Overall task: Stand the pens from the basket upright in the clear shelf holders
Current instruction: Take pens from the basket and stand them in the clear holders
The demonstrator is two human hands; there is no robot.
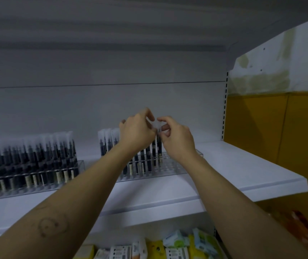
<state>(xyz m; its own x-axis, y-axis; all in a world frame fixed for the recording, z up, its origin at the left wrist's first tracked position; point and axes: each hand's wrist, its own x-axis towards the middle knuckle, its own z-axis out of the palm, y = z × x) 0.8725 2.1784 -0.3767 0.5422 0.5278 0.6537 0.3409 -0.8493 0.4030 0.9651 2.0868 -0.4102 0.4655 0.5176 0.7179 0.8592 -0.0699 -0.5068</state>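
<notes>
Two clear pen holders stand on a white shelf (242, 171). The left holder (37, 189) is packed with several dark pens with frosted caps. The middle holder (170, 170) is partly filled, and its right end shows bare holes. My left hand (136, 133) and my right hand (177, 139) meet above this holder. Both pinch the frosted cap end of one upright dark pen (158, 150) whose lower end stands in the holder. Behind my left hand, several more capped pens (108, 141) stand upright. The basket is out of view.
The shelf runs on to the right of the middle holder up to a yellow wall (280, 128). A lower shelf holds small packets and boxes (175, 245) at the bottom edge. The shelf's back panel (102, 109) is plain white.
</notes>
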